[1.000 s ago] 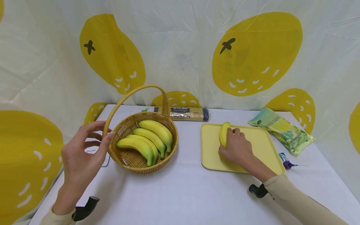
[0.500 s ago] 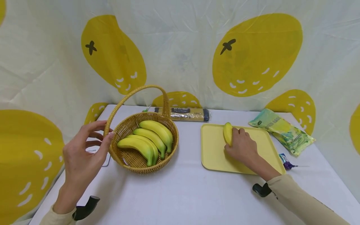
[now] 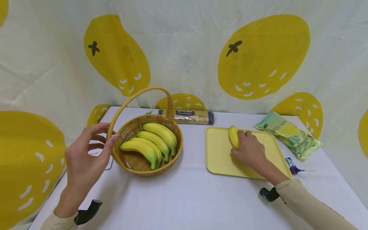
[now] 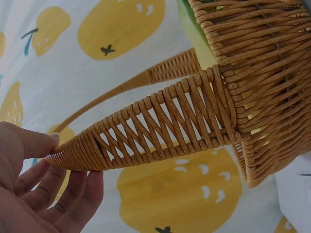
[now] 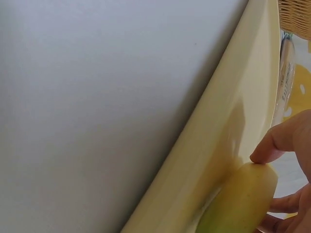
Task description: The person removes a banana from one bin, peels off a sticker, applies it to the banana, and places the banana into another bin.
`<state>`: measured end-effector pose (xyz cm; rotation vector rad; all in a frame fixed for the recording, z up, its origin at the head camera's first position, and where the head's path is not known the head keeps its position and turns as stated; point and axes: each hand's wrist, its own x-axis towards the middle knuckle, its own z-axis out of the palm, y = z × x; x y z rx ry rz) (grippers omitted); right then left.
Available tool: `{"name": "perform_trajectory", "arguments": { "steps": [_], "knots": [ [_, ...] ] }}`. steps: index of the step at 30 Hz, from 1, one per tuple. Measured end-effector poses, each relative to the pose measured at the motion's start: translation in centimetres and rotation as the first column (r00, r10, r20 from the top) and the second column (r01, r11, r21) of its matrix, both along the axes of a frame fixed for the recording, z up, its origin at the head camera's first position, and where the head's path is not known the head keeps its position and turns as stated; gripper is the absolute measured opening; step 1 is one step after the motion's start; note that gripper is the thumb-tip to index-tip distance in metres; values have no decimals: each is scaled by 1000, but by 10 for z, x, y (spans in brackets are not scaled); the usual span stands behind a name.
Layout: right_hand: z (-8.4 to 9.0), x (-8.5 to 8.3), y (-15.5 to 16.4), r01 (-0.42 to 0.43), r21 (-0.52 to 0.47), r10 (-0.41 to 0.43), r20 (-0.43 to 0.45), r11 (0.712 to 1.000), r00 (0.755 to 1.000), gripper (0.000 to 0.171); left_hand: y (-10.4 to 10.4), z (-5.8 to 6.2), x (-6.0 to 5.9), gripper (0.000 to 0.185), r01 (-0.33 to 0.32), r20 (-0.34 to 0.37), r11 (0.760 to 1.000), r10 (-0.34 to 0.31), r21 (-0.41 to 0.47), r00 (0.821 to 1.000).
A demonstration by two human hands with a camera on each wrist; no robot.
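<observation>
My left hand (image 3: 86, 156) pinches the handle of a wicker basket (image 3: 148, 173) at its left side. In the left wrist view the thumb lies on one side of the woven handle (image 4: 75, 153) and the fingers on the other. Several yellow bananas (image 3: 140, 149) with green ends lie side by side in the basket. At the right, my right hand (image 3: 249, 149) grips a single banana (image 3: 233, 135) over a pale yellow tray (image 3: 217, 164). The right wrist view has this banana (image 5: 243, 196) low against the tray, between thumb and fingers; its far end is cut off.
Behind the basket lies a long wrapped pack (image 3: 191, 117). A green-yellow bag (image 3: 288, 133) sits right of the tray, with a purple-wrapped lollipop (image 3: 294, 166) close by. A white card (image 3: 109, 163) is partly hidden behind the left hand. A patterned cloth (image 3: 184, 57) hangs behind the table.
My right hand has shifted a little to the right with the banana, mostly in the first half second. My left hand and the basket have hardly moved.
</observation>
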<state>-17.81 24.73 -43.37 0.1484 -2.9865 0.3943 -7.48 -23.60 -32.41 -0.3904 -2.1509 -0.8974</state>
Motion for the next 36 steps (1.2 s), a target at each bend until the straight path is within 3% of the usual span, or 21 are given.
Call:
{"name": "perform_trajectory", "arguments": {
  "steps": [21,36],
  "knots": [
    [-1,-4,4,4,-4,-4,12,1000,1000,73,-2,-1,0,50,-3,14,1000,3,0,1000],
    [15,1,-4,-85,-53,77,-129,995,989,65,0,0,0,51,3,4,1000,-3,-1,1000]
  ]
}}
